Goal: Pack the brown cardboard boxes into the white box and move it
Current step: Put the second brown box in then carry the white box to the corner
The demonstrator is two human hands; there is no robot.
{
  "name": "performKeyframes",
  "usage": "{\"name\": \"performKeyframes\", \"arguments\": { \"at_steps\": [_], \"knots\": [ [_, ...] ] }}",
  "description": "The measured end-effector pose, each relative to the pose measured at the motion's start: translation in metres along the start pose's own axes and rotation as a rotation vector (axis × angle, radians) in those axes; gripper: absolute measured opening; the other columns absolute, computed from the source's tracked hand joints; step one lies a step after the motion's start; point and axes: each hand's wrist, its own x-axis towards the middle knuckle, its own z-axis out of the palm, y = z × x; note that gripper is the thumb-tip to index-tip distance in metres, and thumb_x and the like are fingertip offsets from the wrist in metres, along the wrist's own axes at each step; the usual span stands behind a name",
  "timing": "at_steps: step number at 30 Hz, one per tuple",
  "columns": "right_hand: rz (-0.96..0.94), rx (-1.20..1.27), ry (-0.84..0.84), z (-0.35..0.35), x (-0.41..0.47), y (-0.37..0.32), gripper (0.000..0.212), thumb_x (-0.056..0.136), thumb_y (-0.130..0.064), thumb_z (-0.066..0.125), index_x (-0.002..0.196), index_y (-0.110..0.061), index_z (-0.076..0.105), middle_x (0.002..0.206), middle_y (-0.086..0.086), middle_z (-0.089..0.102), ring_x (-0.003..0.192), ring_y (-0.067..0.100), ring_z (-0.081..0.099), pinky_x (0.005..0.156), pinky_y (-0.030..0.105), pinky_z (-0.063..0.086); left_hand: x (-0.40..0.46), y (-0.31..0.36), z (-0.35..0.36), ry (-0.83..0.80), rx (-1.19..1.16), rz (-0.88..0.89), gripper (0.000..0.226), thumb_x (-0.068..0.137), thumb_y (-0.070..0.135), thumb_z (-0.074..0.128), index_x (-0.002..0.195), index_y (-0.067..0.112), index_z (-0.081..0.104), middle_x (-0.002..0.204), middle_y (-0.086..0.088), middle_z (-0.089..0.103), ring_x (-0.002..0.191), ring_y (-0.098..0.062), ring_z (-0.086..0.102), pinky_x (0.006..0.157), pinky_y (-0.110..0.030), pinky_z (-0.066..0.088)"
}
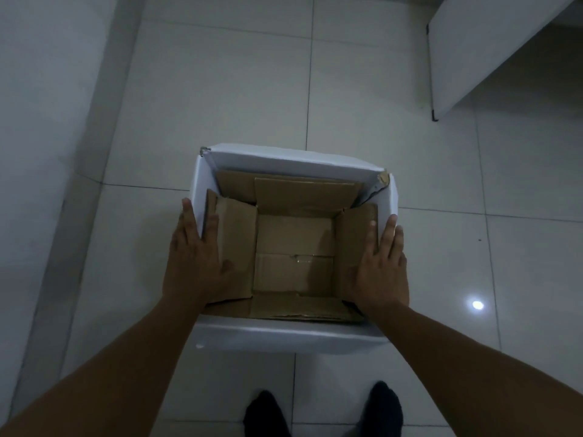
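Note:
A white box (284, 164) stands on the tiled floor in front of me, its top open. Inside it sits an open brown cardboard box (295, 234) with its flaps spread out, and more brown cardboard shows behind it along the far wall. My left hand (197, 263) lies flat, fingers together, on the left brown flap and the white box's left edge. My right hand (380, 266) lies flat the same way on the right flap and right edge. Neither hand closes around anything.
A white wall (47, 121) runs along the left. A white table or panel with a black-footed leg (434, 116) stands at the upper right. My two feet in black socks (266, 414) are just behind the box. A light glare spots the floor at right.

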Motion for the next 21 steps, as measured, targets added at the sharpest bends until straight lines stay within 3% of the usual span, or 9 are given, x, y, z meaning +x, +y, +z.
{"name": "performKeyframes", "arguments": {
  "at_steps": [9, 21],
  "knots": [
    [0.009, 0.015, 0.029, -0.015, 0.065, -0.007, 0.099, 0.084, -0.039, 0.063, 0.159, -0.005, 0.006, 0.163, 0.024, -0.014, 0.150, 0.047, 0.005, 0.114, 0.056, 0.033, 0.068, 0.008, -0.010, 0.011, 0.058, 0.026, 0.110, 0.073, 0.047, 0.074, 0.160, 0.015, 0.014, 0.161, -0.025, -0.015, 0.148, -0.046, 0.009, 0.112, -0.055, 0.032],
    [-0.019, 0.004, 0.049, -0.060, 0.187, 0.002, 0.100, 0.083, -0.041, 0.063, 0.159, -0.006, 0.009, 0.163, 0.023, -0.016, 0.150, 0.045, 0.004, 0.113, 0.054, 0.035, 0.185, 0.043, -0.030, 0.069, 0.022, 0.007, 0.110, 0.068, 0.043, 0.077, 0.158, 0.014, 0.021, 0.162, -0.028, -0.003, 0.140, -0.051, 0.025, 0.097, -0.058, 0.044]
  ]
}}
